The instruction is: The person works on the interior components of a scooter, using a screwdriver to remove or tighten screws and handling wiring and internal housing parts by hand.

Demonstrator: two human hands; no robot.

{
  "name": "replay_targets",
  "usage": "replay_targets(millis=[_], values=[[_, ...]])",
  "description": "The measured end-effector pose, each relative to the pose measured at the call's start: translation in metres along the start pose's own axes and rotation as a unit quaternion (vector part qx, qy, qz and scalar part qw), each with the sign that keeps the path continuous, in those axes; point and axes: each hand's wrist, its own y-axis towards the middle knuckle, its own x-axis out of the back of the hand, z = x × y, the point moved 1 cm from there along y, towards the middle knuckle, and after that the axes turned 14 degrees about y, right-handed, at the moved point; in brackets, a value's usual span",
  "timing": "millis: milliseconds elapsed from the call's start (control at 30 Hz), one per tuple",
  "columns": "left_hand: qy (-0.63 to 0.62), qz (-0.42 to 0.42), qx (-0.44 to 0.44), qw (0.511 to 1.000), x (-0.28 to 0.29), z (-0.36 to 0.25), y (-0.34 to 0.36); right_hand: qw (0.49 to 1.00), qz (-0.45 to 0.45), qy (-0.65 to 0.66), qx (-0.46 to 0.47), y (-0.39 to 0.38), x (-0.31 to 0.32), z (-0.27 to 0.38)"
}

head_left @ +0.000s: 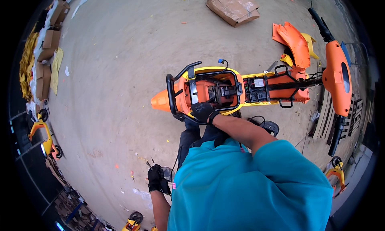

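Note:
A partly stripped orange and yellow electric scooter (160, 99) stands in front of me, its seat area open and wiring exposed. My right hand (202, 111), in a black glove, is closed at the near edge of that opening, beside the black rear rack bar (171, 95) and a flat metal bracket (193, 92). Whatever its fingers grip is hidden beneath them. Low on the left, my gloved left hand (155, 177) is closed near a dark pouch (165, 186) at my side. Thin dark prongs stick up from it, too small to name.
Orange handlebars (337, 76) reach out on the right. Loose orange panels (294, 42) lie beyond the scooter, near a flattened cardboard box (232, 7). Wooden pallets (324, 116) lie at right. Cartons (43, 80) line the left; another yellow scooter (45, 138) stands below them.

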Motion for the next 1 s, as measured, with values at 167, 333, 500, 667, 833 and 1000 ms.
replay_targets(millis=[167, 333, 500, 667, 833, 1000], values=[[0.021, 0.005, -0.002, 1.0, 0.004, -0.004, -0.004, 0.997, 0.058, -0.049, -0.009, 0.004, -0.016, -0.009], [0.028, 0.015, 0.022, 0.999, 0.005, 0.002, 0.0, 0.996, 0.061, -0.051, -0.034, 0.006, -0.018, -0.005], [0.05, 0.0, 0.015, 0.999, 0.006, -0.001, -0.001, 0.995, 0.077, -0.043, -0.039, 0.008, -0.018, -0.001], [0.028, 0.013, -0.002, 1.0, 0.005, -0.005, -0.001, 0.996, 0.073, -0.045, -0.008, 0.008, -0.019, 0.006], [0.033, 0.016, -0.005, 0.999, 0.004, -0.006, -0.003, 0.997, 0.028, -0.046, -0.048, 0.005, -0.01, 0.013], [0.051, 0.008, 0.0, 0.999, 0.006, -0.005, -0.002, 0.998, 0.052, -0.038, -0.022, 0.007, -0.005, 0.01]])
